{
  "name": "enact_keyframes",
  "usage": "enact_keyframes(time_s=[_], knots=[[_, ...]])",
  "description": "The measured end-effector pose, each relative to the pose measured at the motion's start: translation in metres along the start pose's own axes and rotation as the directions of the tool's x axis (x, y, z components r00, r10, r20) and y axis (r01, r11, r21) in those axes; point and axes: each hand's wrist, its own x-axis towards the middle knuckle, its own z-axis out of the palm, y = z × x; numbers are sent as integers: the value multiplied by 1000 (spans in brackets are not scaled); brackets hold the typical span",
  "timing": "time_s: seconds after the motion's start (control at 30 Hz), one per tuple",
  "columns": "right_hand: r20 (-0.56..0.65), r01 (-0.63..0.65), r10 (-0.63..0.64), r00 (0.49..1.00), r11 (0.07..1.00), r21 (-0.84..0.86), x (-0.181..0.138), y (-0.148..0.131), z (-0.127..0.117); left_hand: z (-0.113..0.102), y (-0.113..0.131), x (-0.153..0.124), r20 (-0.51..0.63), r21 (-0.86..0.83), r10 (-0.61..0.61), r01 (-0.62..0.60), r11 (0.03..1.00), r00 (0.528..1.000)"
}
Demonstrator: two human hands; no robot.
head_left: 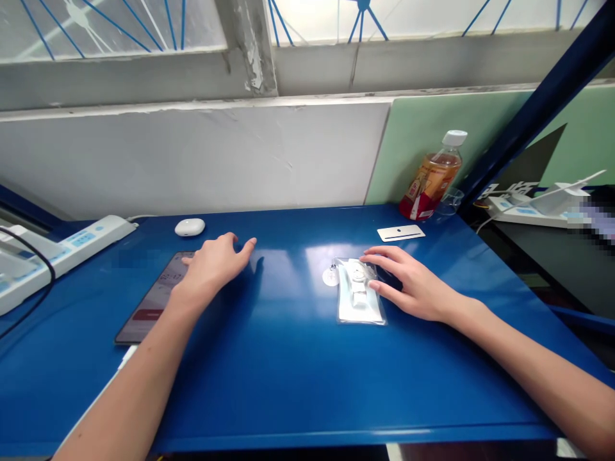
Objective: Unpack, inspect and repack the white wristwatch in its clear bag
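Note:
My right hand rests at the right edge of a clear plastic badge pouch, its fingers apart and the tips on or just over it. Inside or on the pouch lies a pale strap-like piece, too indistinct to name. A small round white tag hangs off the pouch's left side. My left hand hovers over the blue desk, thumb stretched out to the right and nothing in its grasp. Under the left wrist lies a phone or tablet with its screen lit, partly hidden by my forearm.
A white earbud case sits behind my left hand. Power strips lie at the left and beyond the desk at right. A white card lies near a drink bottle and a clear cup. A white cable runs from the device.

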Motion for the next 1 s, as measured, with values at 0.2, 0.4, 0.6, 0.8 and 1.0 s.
enact_keyframes(time_s=[0.2,0.4,0.6,0.8,1.0], knots=[[21,-9,8,1000,1000,29,1,-3,-2,2,-3,-1,-9,19,61,-61,998,998],[48,24,-24,999,1000,-5,1,-6,-4,3,25,-22,-144,-68,215,-227,972,966],[96,31,-29,995,999,-12,1,-8,2,21,48,-53,-184,-220,786,-804,552,590],[119,57,-53,992,998,-25,-1,-7,-3,39,58,-68,-53,-248,895,-874,417,442],[147,37,-25,989,996,-83,0,-7,-17,45,59,-65,-28,-248,894,-869,428,448]])
